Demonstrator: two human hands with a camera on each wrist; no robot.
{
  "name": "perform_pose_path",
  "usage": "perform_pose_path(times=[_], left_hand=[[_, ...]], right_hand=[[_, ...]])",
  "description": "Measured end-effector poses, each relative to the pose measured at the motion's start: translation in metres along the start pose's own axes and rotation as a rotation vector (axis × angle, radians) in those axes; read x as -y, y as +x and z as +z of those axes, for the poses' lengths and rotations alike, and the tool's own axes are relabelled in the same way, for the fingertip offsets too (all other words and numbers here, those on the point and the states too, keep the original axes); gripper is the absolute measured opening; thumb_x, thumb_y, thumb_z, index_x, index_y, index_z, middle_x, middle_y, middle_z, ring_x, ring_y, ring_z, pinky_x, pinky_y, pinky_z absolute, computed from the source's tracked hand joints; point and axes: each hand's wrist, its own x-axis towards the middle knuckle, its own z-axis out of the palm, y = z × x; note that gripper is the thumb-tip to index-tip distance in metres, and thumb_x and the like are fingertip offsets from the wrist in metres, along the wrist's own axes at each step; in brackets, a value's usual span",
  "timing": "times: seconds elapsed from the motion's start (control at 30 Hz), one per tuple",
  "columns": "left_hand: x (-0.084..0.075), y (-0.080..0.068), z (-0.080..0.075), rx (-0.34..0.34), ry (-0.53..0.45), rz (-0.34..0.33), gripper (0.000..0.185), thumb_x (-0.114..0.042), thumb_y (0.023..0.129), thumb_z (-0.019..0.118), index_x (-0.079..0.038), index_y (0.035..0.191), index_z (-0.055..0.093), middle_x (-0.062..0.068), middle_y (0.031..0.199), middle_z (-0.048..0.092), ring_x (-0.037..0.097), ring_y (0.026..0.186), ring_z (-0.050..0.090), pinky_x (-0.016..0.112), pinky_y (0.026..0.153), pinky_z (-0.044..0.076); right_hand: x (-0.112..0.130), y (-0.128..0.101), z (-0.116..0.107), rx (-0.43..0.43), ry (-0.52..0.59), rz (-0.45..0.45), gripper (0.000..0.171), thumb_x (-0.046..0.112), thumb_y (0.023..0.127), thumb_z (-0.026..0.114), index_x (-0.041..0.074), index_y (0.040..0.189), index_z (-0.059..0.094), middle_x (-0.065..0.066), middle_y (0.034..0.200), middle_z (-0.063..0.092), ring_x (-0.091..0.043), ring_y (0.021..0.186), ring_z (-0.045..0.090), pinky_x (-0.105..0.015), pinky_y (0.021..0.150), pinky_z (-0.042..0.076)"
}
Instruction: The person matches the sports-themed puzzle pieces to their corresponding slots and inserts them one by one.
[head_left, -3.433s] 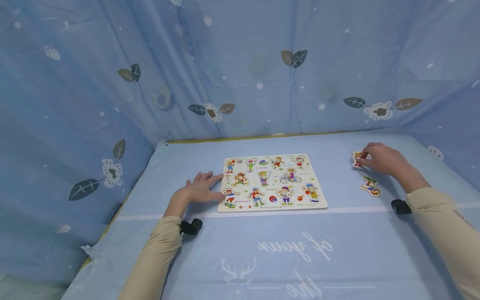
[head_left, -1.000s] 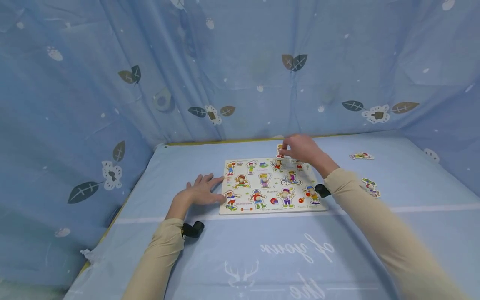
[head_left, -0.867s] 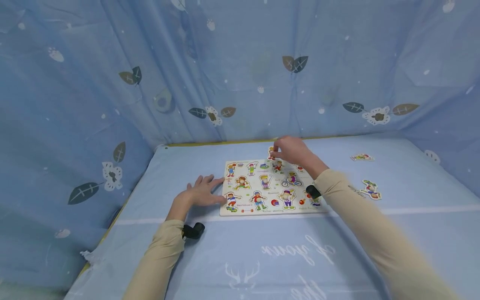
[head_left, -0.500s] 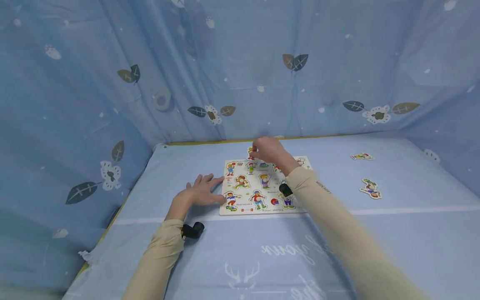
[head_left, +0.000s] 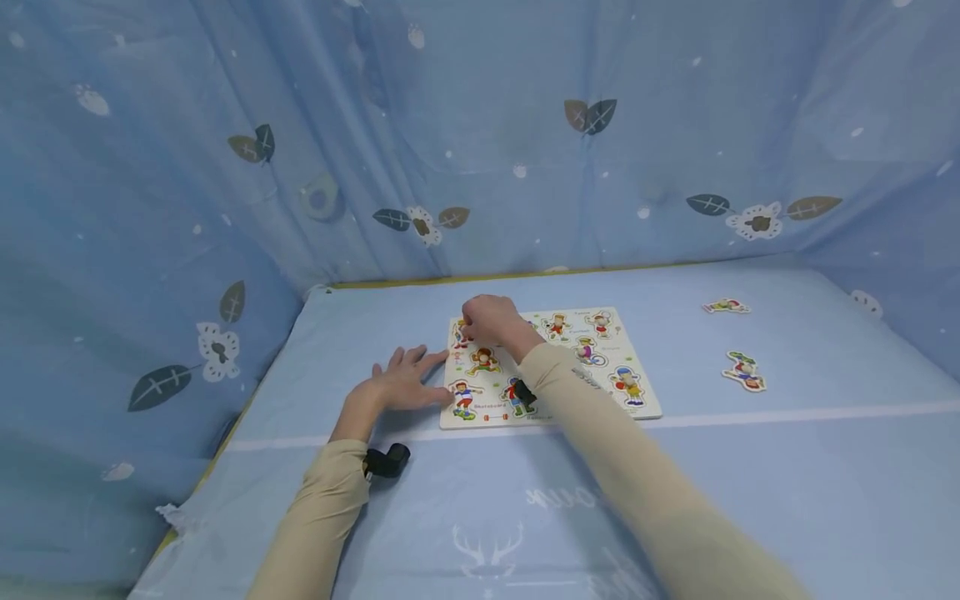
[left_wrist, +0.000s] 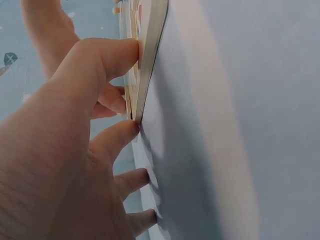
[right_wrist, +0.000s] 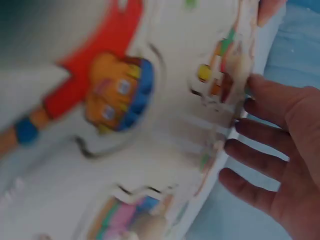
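Head view: the left hand (head_left: pixel 397 385) lies flat on the blue-covered counter (head_left: pixel 675 467), fingers spread and straight, tips touching the left edge of the white wooden puzzle board with cartoon sports figures (head_left: pixel 600 367). The right hand (head_left: pixel 491 321) rests curled over the board's far-left corner; whether its fingers pinch a piece cannot be told, as its wrist view is blurred, showing only printed figures and the left hand's fingers (right_wrist: pixel 260 165). The left wrist view alone shows the thumb (left_wrist: pixel 107 57) pressed against the board's edge (left_wrist: pixel 150 55). Two loose cut-out figure pieces (head_left: pixel 742 371) lie well apart to the right.
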Motion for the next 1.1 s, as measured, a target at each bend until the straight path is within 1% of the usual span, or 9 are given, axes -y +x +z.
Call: perform_pose_path(times=[0.2,0.27,0.37,0.5,0.67,0.8,0.97,1.03,1.1], left_hand=[[-0.003,0.000,-0.002,0.005,0.011,-0.021,0.084,-0.061,0.089,0.059,-0.029,0.158,0.025,0.016,0.165,0.013,0.046,0.150,0.002,0.074,0.112,0.006],[-0.004,0.000,-0.002,0.009,0.007,-0.027,0.084,-0.060,0.089,0.059,-0.029,0.158,0.026,0.016,0.165,0.013,0.046,0.150,0.002,0.074,0.112,0.005],[-0.004,0.001,-0.002,0.015,0.000,-0.023,0.084,-0.061,0.089,0.059,-0.029,0.158,0.025,0.016,0.165,0.012,0.046,0.150,0.001,0.074,0.112,0.005],[-0.002,0.002,-0.001,0.018,-0.002,-0.015,0.085,-0.061,0.088,0.059,-0.029,0.159,0.024,0.017,0.165,0.011,0.047,0.150,0.000,0.075,0.111,0.004],[0.001,0.003,-0.003,0.010,0.004,0.000,0.084,-0.061,0.090,0.058,-0.028,0.159,0.024,0.018,0.165,0.011,0.047,0.149,0.001,0.076,0.111,0.005],[0.001,0.003,-0.004,0.006,0.013,-0.003,0.084,-0.061,0.090,0.058,-0.027,0.159,0.024,0.017,0.164,0.013,0.047,0.149,0.002,0.076,0.111,0.006],[-0.002,0.002,-0.001,0.019,0.012,0.002,0.085,-0.061,0.089,0.059,-0.027,0.158,0.025,0.017,0.164,0.013,0.048,0.149,0.002,0.076,0.111,0.006],[-0.002,0.001,0.000,0.023,0.005,-0.001,0.085,-0.061,0.088,0.060,-0.027,0.158,0.025,0.017,0.165,0.013,0.048,0.149,0.002,0.076,0.111,0.006],[-0.002,0.000,-0.001,0.019,0.001,-0.007,0.085,-0.060,0.088,0.060,-0.027,0.158,0.026,0.017,0.165,0.013,0.048,0.149,0.002,0.076,0.110,0.006]], right_hand=[[0.002,-0.001,-0.004,0.102,-0.013,0.029,0.024,0.034,0.096,0.064,0.017,0.112,0.069,-0.001,0.105,0.066,-0.017,0.087,0.058,-0.037,0.078,0.048],[0.001,-0.001,-0.004,0.112,-0.008,0.033,0.022,0.033,0.096,0.064,0.017,0.110,0.069,-0.001,0.101,0.065,-0.016,0.084,0.056,-0.035,0.075,0.046],[0.002,-0.002,-0.004,0.116,0.009,0.031,0.016,0.032,0.096,0.064,0.017,0.092,0.065,0.000,0.081,0.055,-0.015,0.069,0.047,-0.031,0.063,0.037],[0.007,-0.003,-0.006,0.117,0.034,0.007,0.032,0.031,0.094,0.068,0.018,0.070,0.052,0.004,0.063,0.040,-0.012,0.056,0.036,-0.027,0.055,0.029],[0.014,-0.001,-0.007,0.090,0.040,0.059,0.044,0.030,0.092,0.070,0.018,0.059,0.044,0.005,0.053,0.029,-0.011,0.050,0.030,-0.027,0.054,0.028],[0.021,0.001,-0.001,0.018,0.005,0.148,0.033,0.028,0.094,0.068,0.016,0.066,0.056,0.003,0.059,0.040,-0.014,0.058,0.041,-0.031,0.063,0.040],[0.029,0.002,0.008,-0.048,-0.145,0.141,0.017,0.023,0.100,0.060,0.012,0.106,0.071,-0.003,0.090,0.067,-0.020,0.085,0.065,-0.039,0.081,0.057],[0.030,0.001,0.005,-0.029,-0.159,0.114,0.015,0.021,0.100,0.059,0.012,0.104,0.069,-0.002,0.087,0.065,-0.018,0.081,0.063,-0.035,0.076,0.056],[0.027,0.000,-0.002,0.027,-0.127,0.087,0.013,0.018,0.099,0.059,0.013,0.089,0.066,0.001,0.073,0.053,-0.014,0.069,0.052,-0.029,0.066,0.049]])
